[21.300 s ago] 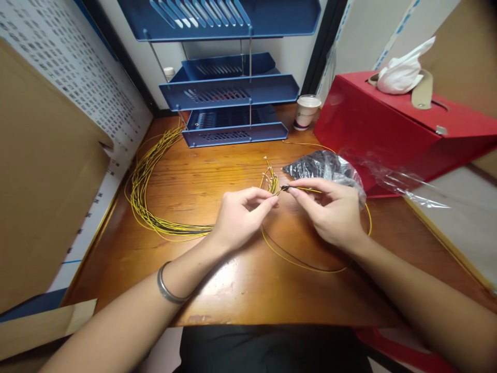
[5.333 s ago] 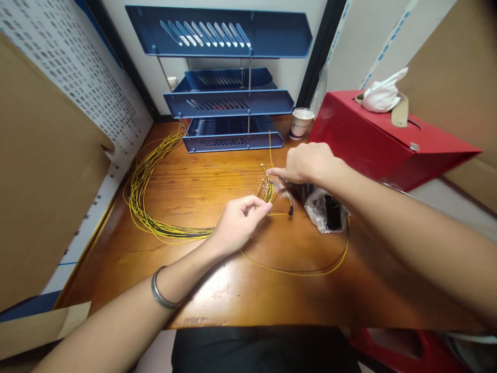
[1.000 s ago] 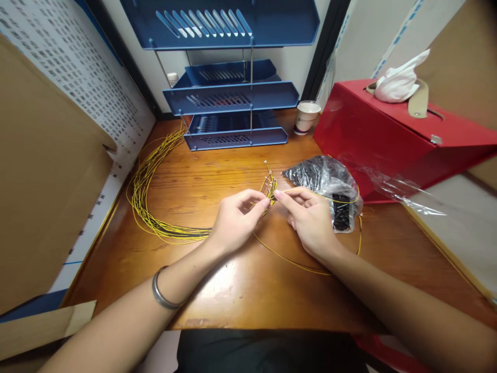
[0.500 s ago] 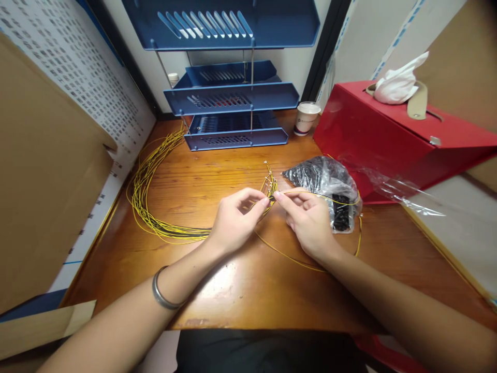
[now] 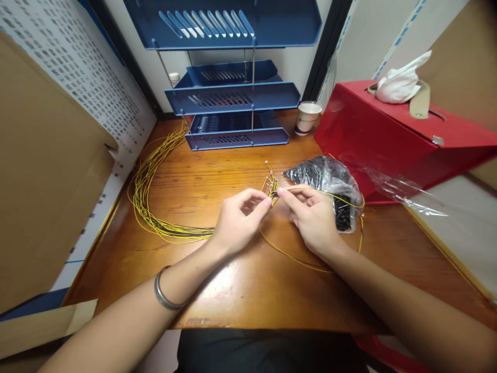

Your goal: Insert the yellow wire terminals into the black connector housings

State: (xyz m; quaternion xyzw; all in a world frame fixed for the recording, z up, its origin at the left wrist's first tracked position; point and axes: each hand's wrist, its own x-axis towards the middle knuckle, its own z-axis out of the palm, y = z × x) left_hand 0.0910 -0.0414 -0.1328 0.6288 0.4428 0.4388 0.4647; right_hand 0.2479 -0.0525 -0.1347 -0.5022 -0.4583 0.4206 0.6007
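Note:
My left hand is closed, its thumb and index finger pinching a small black piece. Against that piece meet the fingertips of my right hand, closed on a thin yellow wire. The wire loops off to the right and back under the hands. Just behind the fingertips, a bunch of yellow wire ends with small metal tips stands up. Left of my hands, a large coil of yellow and black wires curves across the wooden table and passes behind my left hand.
A clear plastic bag of small black pieces lies beyond my right hand. A blue tiered tray rack and a paper cup stand at the back. On the right sits a red box with tissue; cardboard rises on the left.
The right fingertips have shifted slightly up and right along the black piece, and the wire over the bag has moved a little. The slight overall shift comes from the camera.

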